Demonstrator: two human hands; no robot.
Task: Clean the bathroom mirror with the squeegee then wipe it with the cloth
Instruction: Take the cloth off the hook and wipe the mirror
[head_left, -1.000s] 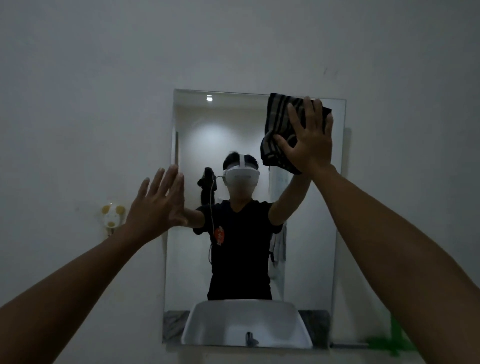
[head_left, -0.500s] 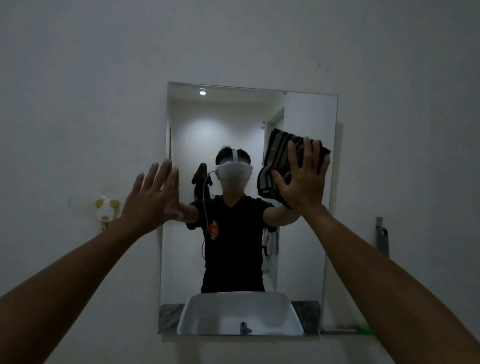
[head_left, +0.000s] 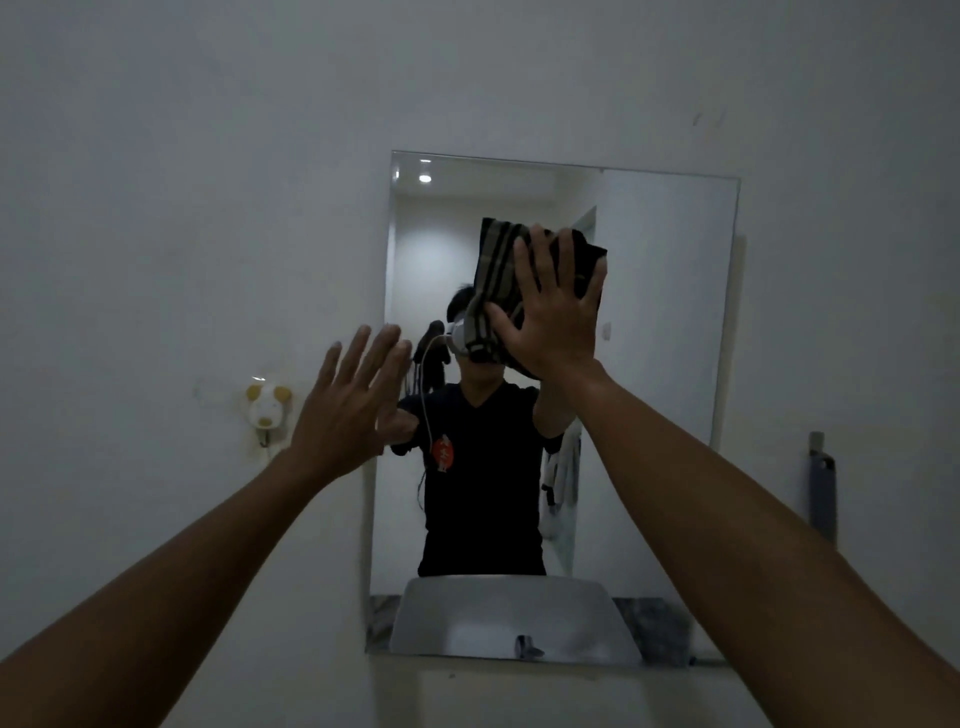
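Final wiping stage judged in progress: right hand (head_left: 550, 317), fingers spread flat, presses the dark striped fabric cloth (head_left: 493, 270) on the rectangular frameless mirror (head_left: 670, 312) toward twelve o'clock, while left hand (head_left: 353, 410), fingers wide and empty, sits at its nine o'clock edge.

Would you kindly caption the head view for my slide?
Right hand presses striped cloth against mirror; left hand spread at its edge.

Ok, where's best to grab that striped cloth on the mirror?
Pinch the cloth by its bunched striped fold left of the right hand, coming from the left; the rest is pressed flat to the mirror under that palm.
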